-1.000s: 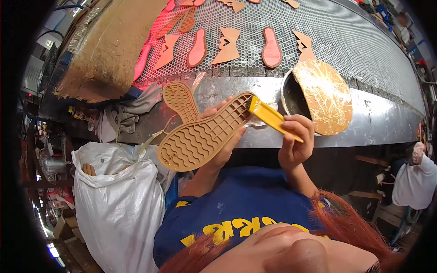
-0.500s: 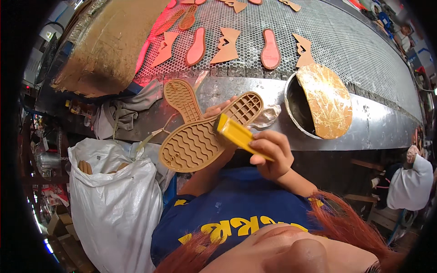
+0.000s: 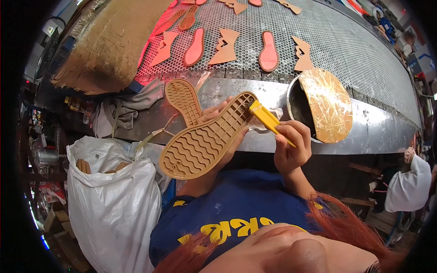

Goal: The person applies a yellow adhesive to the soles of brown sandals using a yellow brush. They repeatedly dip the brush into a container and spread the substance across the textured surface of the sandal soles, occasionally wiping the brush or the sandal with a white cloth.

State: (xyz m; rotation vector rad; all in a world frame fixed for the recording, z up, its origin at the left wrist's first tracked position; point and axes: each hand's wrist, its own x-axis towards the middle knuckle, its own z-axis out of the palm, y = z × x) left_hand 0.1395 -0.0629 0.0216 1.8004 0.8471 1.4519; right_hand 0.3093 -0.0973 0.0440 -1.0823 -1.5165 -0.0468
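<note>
My left hand (image 3: 233, 148) is closed around a tan rubber shoe sole (image 3: 202, 141) from beneath. Its thumb lies along the near edge, and fingertips show past the far edge. The patterned tread faces up. In my right hand (image 3: 293, 143), a yellow-handled brush (image 3: 267, 119) is gripped, its tip at the gridded narrow end of the sole. A second tan sole (image 3: 182, 98) is just behind the first; whether my left fingers touch it, I cannot tell.
Pink insoles (image 3: 268, 51) and tan cut-out pieces (image 3: 224, 45) lie on the mesh belt (image 3: 346, 54). A round pot (image 3: 300, 107) with a taped cardboard cover (image 3: 327, 104) stands right. At left are a grey cloth (image 3: 127, 111), a cardboard box (image 3: 109, 45) and a white sack (image 3: 114, 195).
The brush has moved right, from the sole's middle to its narrow end, along with my right hand. The held sole has swung slightly, its narrow end shifting left.
</note>
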